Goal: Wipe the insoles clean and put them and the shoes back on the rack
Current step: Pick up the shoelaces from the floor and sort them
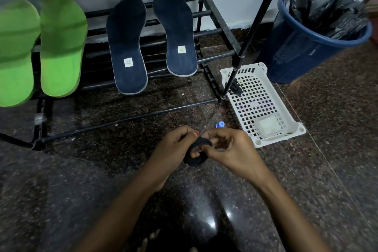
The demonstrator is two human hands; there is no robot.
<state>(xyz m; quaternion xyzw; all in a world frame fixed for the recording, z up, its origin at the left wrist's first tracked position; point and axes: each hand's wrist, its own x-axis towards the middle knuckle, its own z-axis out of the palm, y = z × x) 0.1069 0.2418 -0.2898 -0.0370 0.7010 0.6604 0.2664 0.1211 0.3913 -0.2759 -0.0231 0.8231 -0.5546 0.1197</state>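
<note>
In the head view we are seeing small white labels (128, 62) on the heels of two navy insoles (127, 43), their print too small to read. These are leaning on the rack (216, 19) at far centre, with green insoles (61, 43) to their left. Near centre, our left grip (176, 146) and right grip (232, 150) are both pinching a black bundle (196, 160), fingers curling round it.

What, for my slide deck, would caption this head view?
The left hand and right hand hold a black bundle before green insoles and navy insoles resting on the rack.
</note>
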